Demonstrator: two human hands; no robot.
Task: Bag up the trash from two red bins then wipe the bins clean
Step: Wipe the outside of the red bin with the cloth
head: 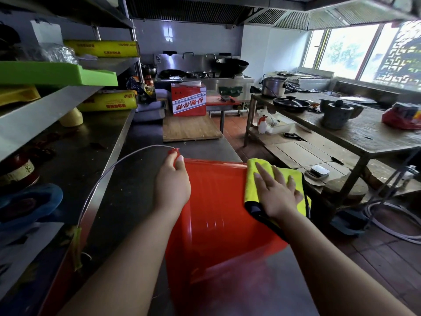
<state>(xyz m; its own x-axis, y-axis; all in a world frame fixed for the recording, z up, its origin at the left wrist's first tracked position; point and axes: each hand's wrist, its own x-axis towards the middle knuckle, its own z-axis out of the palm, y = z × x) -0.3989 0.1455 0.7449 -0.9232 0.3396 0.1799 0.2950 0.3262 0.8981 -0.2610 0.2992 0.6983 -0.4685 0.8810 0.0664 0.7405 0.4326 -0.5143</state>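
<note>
Bagging looks done for this one, so this is the wipe-down step. The red bin lies tipped on its side on the steel counter, centre of the head view running down toward 6 o'clock. The left hand is at the bin's 11 o'clock corner, fingers curled round the edge where the wire handle hooks in, and the handle arcs off toward 9 o'clock. The right hand is flat with straight, spread fingers, pressing a yellow cloth onto the outer wall at about 2 o'clock. Next move, I'd guess, is to drag the cloth toward 6 o'clock with the left hand stopping any roll, then turn the bin. The inside isn't visible.
</note>
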